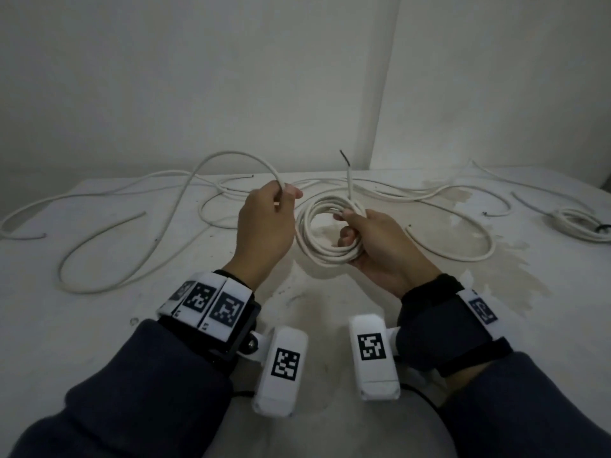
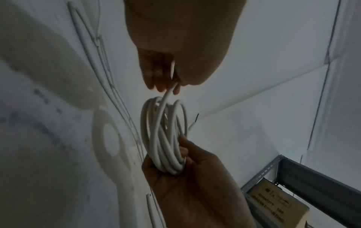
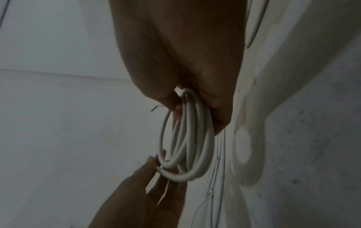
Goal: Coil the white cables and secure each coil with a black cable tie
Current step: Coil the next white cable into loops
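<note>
loose cables (image 1: 61,267) across table (image 1: 99,325) L+R, room near front

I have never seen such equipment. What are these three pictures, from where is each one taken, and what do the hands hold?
No machine works here: a person wears cameras. The head view looks down from the head at a white table. The white boxes with black patterns under the wrists are two more cameras; each gives one darker picture along its hand. The right hand holds a coil of white cable. The left hand pinches the free strand leading to it. On the table lie loose cables, and another coil lies far right.
</note>
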`<state>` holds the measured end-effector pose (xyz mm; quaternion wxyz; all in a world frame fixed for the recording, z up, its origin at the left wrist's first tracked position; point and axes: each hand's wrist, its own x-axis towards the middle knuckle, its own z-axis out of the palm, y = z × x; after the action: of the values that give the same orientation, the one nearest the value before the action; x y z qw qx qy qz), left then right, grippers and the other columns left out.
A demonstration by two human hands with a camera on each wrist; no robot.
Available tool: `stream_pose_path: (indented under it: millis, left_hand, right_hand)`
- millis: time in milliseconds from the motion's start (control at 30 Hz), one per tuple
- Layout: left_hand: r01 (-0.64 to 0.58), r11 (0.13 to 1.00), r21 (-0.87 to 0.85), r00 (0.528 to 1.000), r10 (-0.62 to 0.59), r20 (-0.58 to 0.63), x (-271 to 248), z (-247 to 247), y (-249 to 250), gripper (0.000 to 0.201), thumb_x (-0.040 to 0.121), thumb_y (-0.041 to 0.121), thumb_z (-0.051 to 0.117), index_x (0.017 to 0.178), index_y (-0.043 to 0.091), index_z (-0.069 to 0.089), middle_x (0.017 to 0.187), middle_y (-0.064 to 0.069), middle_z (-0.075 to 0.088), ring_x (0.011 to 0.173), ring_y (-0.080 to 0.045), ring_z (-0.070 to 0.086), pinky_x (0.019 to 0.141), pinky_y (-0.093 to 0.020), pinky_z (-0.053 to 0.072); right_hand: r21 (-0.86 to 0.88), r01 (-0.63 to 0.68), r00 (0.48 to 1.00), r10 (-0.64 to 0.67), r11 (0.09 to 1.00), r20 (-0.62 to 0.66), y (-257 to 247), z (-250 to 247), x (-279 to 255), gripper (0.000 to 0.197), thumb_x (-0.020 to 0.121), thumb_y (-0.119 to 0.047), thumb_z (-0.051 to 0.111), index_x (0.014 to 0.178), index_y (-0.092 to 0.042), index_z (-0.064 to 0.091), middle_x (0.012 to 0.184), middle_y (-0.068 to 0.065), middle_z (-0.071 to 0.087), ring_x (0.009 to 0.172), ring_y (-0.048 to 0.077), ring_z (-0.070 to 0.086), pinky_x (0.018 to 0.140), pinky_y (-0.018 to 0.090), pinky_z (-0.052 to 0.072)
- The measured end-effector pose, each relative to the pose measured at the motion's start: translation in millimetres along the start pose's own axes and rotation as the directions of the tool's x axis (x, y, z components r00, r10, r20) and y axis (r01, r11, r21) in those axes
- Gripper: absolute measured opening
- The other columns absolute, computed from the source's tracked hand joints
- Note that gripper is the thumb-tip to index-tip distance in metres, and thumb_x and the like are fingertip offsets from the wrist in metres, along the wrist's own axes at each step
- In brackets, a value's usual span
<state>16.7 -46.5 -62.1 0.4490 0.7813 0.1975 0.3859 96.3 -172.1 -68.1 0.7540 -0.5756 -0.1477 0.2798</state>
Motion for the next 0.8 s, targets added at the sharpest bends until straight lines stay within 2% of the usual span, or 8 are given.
stream_pose_path:
  millis: [100, 167, 233, 333, 500, 633, 733, 800]
  left_hand:
    - [0.142, 0.979, -0.148, 0.983, -0.121, 0.139, -0.4, 0.5, 0.6, 0.024, 0.102, 0.027, 0.042, 0.102, 0.018, 0.064, 0.094, -0.003, 0.066, 0.086, -0.024, 0.066, 0.083, -0.042, 0.056]
    - [0.308, 0.904, -0.296, 0.934, -0.227, 0.278, -3.7, 0.3, 5.1, 0.024, 0.103, 0.023, 0.041, 0.112, 0.013, 0.06, 0.1, -0.012, 0.069, 0.078, -0.022, 0.07, 0.073, -0.038, 0.061]
    - [0.394, 0.85, -0.35, 0.892, -0.263, 0.366, -5.0, -1.1, 8.9, 0.026, 0.103, 0.021, 0.041, 0.119, 0.011, 0.059, 0.091, -0.012, 0.071, 0.062, -0.017, 0.068, 0.055, -0.026, 0.057]
    - [0.432, 0.821, -0.373, 0.86, -0.251, 0.444, -3.6, -3.8, 11.2, 0.025, 0.1, 0.018, 0.046, 0.119, 0.012, 0.062, 0.068, -0.002, 0.07, 0.043, -0.012, 0.056, 0.045, -0.019, 0.047]
    - [0.51, 0.768, -0.389, 0.813, -0.281, 0.51, -2.6, -2.4, 5.6, 0.03, 0.099, 0.024, 0.047, 0.117, 0.009, 0.067, 0.079, -0.005, 0.063, 0.056, -0.013, 0.047, 0.045, -0.02, 0.042]
    - [0.523, 0.785, -0.331, 0.79, -0.3, 0.535, -4.0, -2.0, 6.3, 0.033, 0.101, 0.029, 0.039, 0.108, 0.015, 0.069, 0.058, 0.002, 0.05, 0.04, -0.007, 0.042, 0.04, -0.019, 0.037]
    - [0.509, 0.798, -0.323, 0.791, -0.285, 0.542, -3.4, -1.5, 7.1, 0.032, 0.101, 0.034, 0.04, 0.105, 0.02, 0.068, 0.053, 0.005, 0.04, 0.041, -0.007, 0.034, 0.039, -0.018, 0.034]
    - [0.549, 0.752, -0.366, 0.775, -0.293, 0.559, -3.9, -1.1, 7.7, 0.029, 0.101, 0.03, 0.042, 0.11, 0.018, 0.067, 0.052, 0.004, 0.04, 0.04, -0.008, 0.036, 0.039, -0.018, 0.037]
  right_hand:
    - [-0.057, -0.008, 0.997, 0.013, 0.998, 0.078, 0.1, 2.7, -2.3, 0.016, 0.101, -0.013, 0.043, 0.098, -0.004, 0.056, 0.047, -0.005, 0.043, 0.041, 0.007, 0.043, 0.052, 0.023, 0.043]
    - [-0.101, -0.013, 0.993, 0.024, 0.995, 0.114, -0.7, 3.6, -3.7, 0.015, 0.101, -0.012, 0.043, 0.098, -0.004, 0.055, 0.048, -0.005, 0.042, 0.042, 0.007, 0.041, 0.047, 0.021, 0.041]
    - [-0.114, -0.021, 0.989, 0.038, 0.993, 0.145, -2.8, 2.1, -5.5, 0.016, 0.102, -0.011, 0.042, 0.098, -0.003, 0.055, 0.049, -0.005, 0.041, 0.043, 0.007, 0.039, 0.044, 0.018, 0.039]
    - [-0.118, -0.04, 0.978, 0.063, 0.992, 0.199, -6.0, -0.2, -9.9, 0.018, 0.102, -0.011, 0.041, 0.096, -0.004, 0.056, 0.051, -0.004, 0.039, 0.043, 0.007, 0.037, 0.042, 0.018, 0.039]
    - [-0.226, -0.001, 0.983, 0.043, 0.974, 0.181, -5.0, 4.2, -12.2, 0.012, 0.102, -0.013, 0.042, 0.105, -0.006, 0.052, 0.053, -0.001, 0.041, 0.044, 0.007, 0.04, 0.043, 0.019, 0.041]
    - [-0.283, 0.005, 0.984, 0.046, 0.959, 0.172, -1.5, 4.1, -10.1, 0.013, 0.101, -0.015, 0.044, 0.111, -0.008, 0.048, 0.056, 0.0, 0.045, 0.045, 0.008, 0.042, 0.049, 0.024, 0.043]
    - [-0.256, -0.011, 0.98, 0.061, 0.967, 0.191, -2.0, 4.6, -9.8, 0.007, 0.101, -0.015, 0.044, 0.104, -0.01, 0.049, 0.053, -0.002, 0.046, 0.045, 0.008, 0.042, 0.05, 0.024, 0.043]
    - [-0.267, -0.017, 0.978, 0.072, 0.963, 0.198, -3.1, 2.6, -9.2, 0.007, 0.101, -0.015, 0.045, 0.102, -0.01, 0.048, 0.052, -0.003, 0.045, 0.044, 0.008, 0.042, 0.048, 0.024, 0.044]
